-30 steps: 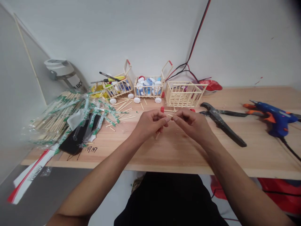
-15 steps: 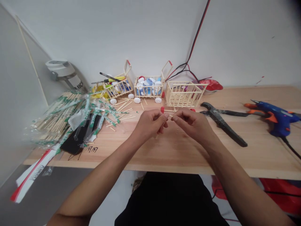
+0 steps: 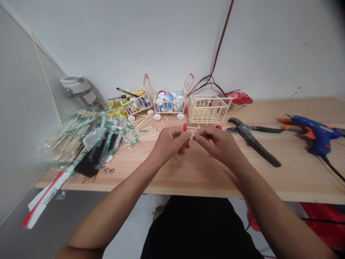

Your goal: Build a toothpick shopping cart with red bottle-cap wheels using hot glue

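Pale wooden stick (image 3: 178, 157) pinched in the curled fingers of the left hand (image 3: 170, 144), one end poking out below the fist. Right hand (image 3: 219, 144) just beside it, fingertips (image 3: 196, 137) curled inward toward the left hand; any grip on the stick too small to tell from this view. Both hands raised above the wooden table (image 3: 269, 180). Just beyond them, a red wheel (image 3: 185, 127) on a short axle (image 3: 192, 127), and farther right a second red wheel (image 3: 219, 127). Behind those, a stick crate (image 3: 208, 109) and, to its left, two stick carts (image 3: 168, 107) (image 3: 134, 104) loaded with caps (image 3: 169, 98). Loose sticks (image 3: 145, 124) scattered near a wrapped stick bundle (image 3: 72, 138) and a black phone (image 3: 87, 164). On the right, pliers (image 3: 250, 142) and a blue glue gun (image 3: 315, 132).
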`<action>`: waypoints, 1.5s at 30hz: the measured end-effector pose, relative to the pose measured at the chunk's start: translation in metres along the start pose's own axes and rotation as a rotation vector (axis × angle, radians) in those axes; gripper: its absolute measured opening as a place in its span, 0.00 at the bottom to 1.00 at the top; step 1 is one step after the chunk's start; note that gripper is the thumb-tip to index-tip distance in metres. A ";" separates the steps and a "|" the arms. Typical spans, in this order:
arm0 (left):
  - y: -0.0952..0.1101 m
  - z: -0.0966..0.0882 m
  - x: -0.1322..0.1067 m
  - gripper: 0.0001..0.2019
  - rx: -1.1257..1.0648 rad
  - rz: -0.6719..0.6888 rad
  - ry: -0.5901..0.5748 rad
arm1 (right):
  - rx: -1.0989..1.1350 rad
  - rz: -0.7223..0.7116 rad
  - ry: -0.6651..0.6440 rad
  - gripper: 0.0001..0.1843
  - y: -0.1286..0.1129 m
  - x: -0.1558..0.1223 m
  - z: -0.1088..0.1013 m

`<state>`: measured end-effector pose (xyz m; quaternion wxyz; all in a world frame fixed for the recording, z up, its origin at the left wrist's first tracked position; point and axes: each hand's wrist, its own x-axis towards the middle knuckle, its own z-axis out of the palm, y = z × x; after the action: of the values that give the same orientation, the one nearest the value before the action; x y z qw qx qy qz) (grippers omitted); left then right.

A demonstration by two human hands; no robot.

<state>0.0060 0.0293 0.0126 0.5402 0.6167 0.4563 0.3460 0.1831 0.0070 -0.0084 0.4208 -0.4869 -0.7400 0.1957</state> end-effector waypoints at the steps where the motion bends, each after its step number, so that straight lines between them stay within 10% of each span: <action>1: 0.000 0.000 0.000 0.15 0.002 -0.003 0.002 | 0.002 -0.001 -0.003 0.09 0.000 0.000 0.000; 20: -0.002 -0.010 -0.006 0.14 -0.129 -0.119 0.028 | 0.076 0.035 0.010 0.17 0.003 0.001 0.000; 45: 0.002 -0.040 0.009 0.13 -0.879 -0.022 0.237 | 0.093 0.230 -0.014 0.16 0.006 -0.009 0.007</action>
<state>-0.0277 0.0516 0.0216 0.6984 0.2803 0.3310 0.5693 0.1828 0.0028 -0.0206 0.4123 -0.5472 -0.6724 0.2800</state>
